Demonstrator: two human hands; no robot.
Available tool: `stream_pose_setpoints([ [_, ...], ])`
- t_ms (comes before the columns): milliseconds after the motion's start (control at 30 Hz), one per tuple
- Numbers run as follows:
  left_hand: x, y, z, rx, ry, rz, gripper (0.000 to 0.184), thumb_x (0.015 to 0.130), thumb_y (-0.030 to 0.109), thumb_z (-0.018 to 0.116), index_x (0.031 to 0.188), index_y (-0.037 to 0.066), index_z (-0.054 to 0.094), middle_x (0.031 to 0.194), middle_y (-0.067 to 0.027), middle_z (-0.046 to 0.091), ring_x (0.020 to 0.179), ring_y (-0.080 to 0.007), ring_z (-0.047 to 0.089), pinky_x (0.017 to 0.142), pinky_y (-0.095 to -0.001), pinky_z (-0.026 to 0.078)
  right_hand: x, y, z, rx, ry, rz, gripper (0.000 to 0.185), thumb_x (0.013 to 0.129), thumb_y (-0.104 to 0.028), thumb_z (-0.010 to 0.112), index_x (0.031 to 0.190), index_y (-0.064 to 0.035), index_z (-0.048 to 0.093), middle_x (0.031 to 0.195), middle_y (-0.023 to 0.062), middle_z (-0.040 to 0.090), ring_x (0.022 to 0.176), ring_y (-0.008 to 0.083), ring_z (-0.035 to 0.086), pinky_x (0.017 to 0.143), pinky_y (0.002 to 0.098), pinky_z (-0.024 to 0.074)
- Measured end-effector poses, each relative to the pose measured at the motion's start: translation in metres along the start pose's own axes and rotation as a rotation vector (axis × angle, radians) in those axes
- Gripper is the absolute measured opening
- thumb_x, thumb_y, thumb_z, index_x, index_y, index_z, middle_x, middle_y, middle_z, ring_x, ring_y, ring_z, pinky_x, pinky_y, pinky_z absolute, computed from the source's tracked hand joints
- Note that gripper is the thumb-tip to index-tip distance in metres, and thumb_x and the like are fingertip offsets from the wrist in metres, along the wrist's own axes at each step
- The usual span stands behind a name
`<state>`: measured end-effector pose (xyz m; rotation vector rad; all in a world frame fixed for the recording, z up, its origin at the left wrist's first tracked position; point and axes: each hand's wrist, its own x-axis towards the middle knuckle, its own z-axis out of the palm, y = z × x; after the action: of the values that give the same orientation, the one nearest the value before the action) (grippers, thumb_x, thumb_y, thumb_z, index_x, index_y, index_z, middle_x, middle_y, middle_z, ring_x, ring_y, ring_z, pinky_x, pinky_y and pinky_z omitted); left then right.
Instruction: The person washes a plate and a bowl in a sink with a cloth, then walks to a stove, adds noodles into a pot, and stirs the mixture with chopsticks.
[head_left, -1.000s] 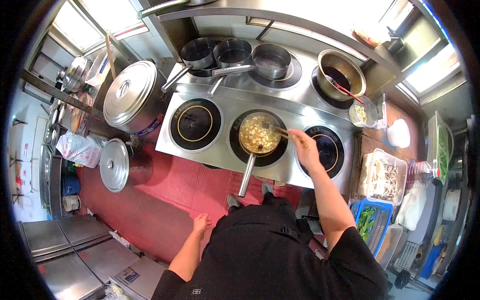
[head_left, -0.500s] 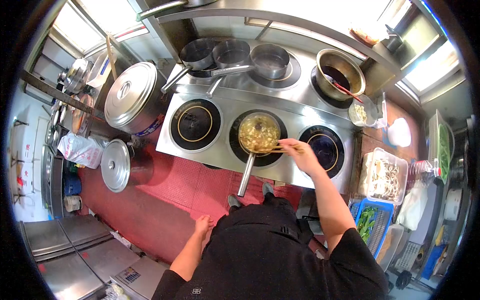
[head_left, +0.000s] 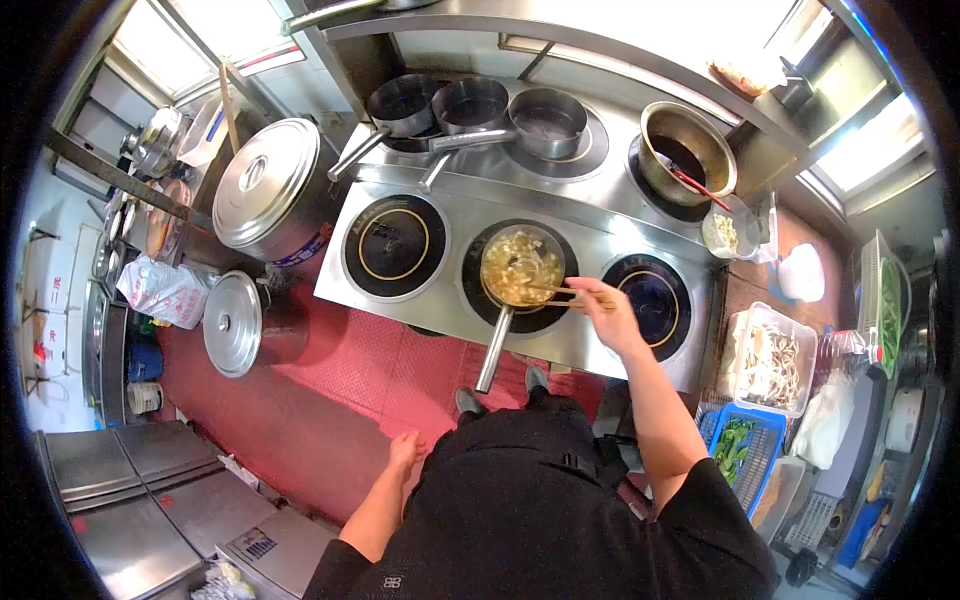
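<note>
A long-handled saucepan sits on the middle front burner, holding pale chopped food in yellowish broth. My right hand is closed on a pair of wooden chopsticks, at the pan's right side. Their tips reach into the food near the pan's lower right rim. My left hand hangs over the red floor, left of my body and below the stove's front edge. Its fingers look curled and small in view, and whether they are closed cannot be made out. The pan's handle points toward me, with no hand on it.
Three saucepans stand on the stove's back row, beside a wide metal pot with a red-handled utensil. At left are a large lidded pot and another lidded pot. Mushrooms and a blue basket of greens are at right.
The chopsticks have moved from the pan's upper right side to its lower right, my right hand going down with them. The food in the broth has shifted. My left hand stays nearly still.
</note>
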<state>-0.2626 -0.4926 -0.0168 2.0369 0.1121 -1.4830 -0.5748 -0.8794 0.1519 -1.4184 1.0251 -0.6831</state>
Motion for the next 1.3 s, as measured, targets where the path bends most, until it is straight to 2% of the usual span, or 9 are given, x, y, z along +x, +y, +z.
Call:
stream_pose_setpoints([
  [67, 0.006, -0.005, -0.004, 0.030, -0.020, -0.018, 0.025, 0.095, 0.029, 0.053, 0.107, 0.008, 0.059, 0.089, -0.0050, 0.063, 0.074, -0.0160, 0.060, 0.065, -0.0312, 0.048, 0.012, 0.011, 0.016, -0.118, 0.036, -0.177, 0.020, 0.098, -0.011, 0.054, 0.112, -0.0031, 0.066, 0.092, 0.0027, 0.069, 0.086, 0.0109, 0.062, 0.076, 0.0247, 0.0485],
  [233, 0.003, 0.000, -0.004, -0.013, -0.002, 0.007, 0.024, 0.095, 0.028, 0.053, 0.107, 0.008, 0.059, 0.090, -0.0058, 0.064, 0.074, -0.0159, 0.060, 0.065, -0.0307, 0.049, 0.041, 0.008, 0.003, -0.051, 0.334, -0.118, 0.022, 0.097, -0.013, 0.055, 0.114, -0.0029, 0.065, 0.101, 0.0062, 0.071, 0.089, 0.0115, 0.064, 0.078, 0.0230, 0.0483],
  [333, 0.004, 0.002, -0.003, -0.030, -0.003, 0.018, 0.024, 0.095, 0.028, 0.053, 0.108, 0.008, 0.059, 0.091, -0.0062, 0.064, 0.073, -0.0160, 0.061, 0.064, -0.0304, 0.049, 0.055, 0.015, 0.017, -0.013, 0.352, -0.169, 0.025, 0.099, -0.015, 0.053, 0.119, -0.0035, 0.063, 0.105, 0.0036, 0.067, 0.093, 0.0106, 0.060, 0.083, 0.0255, 0.0479],
  [400, 0.001, 0.005, -0.001, 0.002, -0.017, 0.029, 0.024, 0.095, 0.028, 0.053, 0.108, 0.008, 0.059, 0.091, -0.0068, 0.064, 0.074, -0.0162, 0.061, 0.063, -0.0304, 0.049, 0.058, 0.023, 0.046, -0.081, 0.161, -0.255, 0.024, 0.097, -0.010, 0.056, 0.118, -0.0019, 0.063, 0.108, 0.0031, 0.067, 0.095, 0.0108, 0.059, 0.085, 0.0245, 0.0467],
  [567, 0.003, 0.002, -0.001, -0.032, -0.014, 0.033, 0.025, 0.095, 0.028, 0.055, 0.109, 0.008, 0.059, 0.091, -0.0070, 0.064, 0.075, -0.0163, 0.061, 0.064, -0.0310, 0.049, 0.016, 0.004, 0.020, -0.099, -0.112, -0.066, 0.022, 0.096, -0.011, 0.057, 0.115, -0.0046, 0.065, 0.107, 0.0074, 0.069, 0.095, 0.0129, 0.062, 0.085, 0.0261, 0.0488],
  [700, -0.004, 0.004, 0.001, -0.082, -0.008, 0.044, 0.026, 0.095, 0.029, 0.056, 0.109, 0.008, 0.060, 0.091, -0.0066, 0.064, 0.075, -0.0160, 0.062, 0.064, -0.0313, 0.050, 0.018, 0.012, -0.020, 0.035, 0.045, 0.047, 0.022, 0.097, -0.012, 0.055, 0.116, -0.0041, 0.064, 0.103, 0.0051, 0.068, 0.092, 0.0115, 0.062, 0.080, 0.0260, 0.0508],
  [967, 0.014, 0.003, -0.003, 0.016, -0.049, 0.049, 0.027, 0.094, 0.030, 0.056, 0.110, 0.008, 0.060, 0.092, -0.0070, 0.065, 0.074, -0.0163, 0.062, 0.064, -0.0320, 0.049, 0.066, 0.012, 0.036, -0.144, 0.146, -0.271, 0.021, 0.096, -0.010, 0.056, 0.113, -0.0040, 0.065, 0.101, 0.0084, 0.071, 0.094, 0.0125, 0.063, 0.084, 0.0273, 0.0492],
  [1200, -0.006, 0.022, 0.009, -0.026, 0.010, 0.057, 0.029, 0.095, 0.029, 0.055, 0.111, 0.006, 0.060, 0.091, -0.0079, 0.064, 0.074, -0.0178, 0.062, 0.062, -0.0311, 0.049, 0.021, 0.016, -0.010, -0.207, 0.335, -0.112, 0.023, 0.097, -0.011, 0.055, 0.116, -0.0034, 0.064, 0.100, 0.0063, 0.071, 0.091, 0.0116, 0.063, 0.082, 0.0254, 0.0488],
  [1300, 0.006, 0.003, 0.006, 0.018, -0.011, 0.072, 0.027, 0.095, 0.028, 0.055, 0.109, 0.006, 0.060, 0.091, -0.0075, 0.064, 0.075, -0.0185, 0.062, 0.061, -0.0307, 0.049, 0.016, 0.016, 0.018, 0.062, 0.261, -0.094, 0.024, 0.098, -0.012, 0.054, 0.118, -0.0046, 0.064, 0.095, 0.0014, 0.067, 0.082, 0.0092, 0.058, 0.075, 0.0240, 0.0483],
])
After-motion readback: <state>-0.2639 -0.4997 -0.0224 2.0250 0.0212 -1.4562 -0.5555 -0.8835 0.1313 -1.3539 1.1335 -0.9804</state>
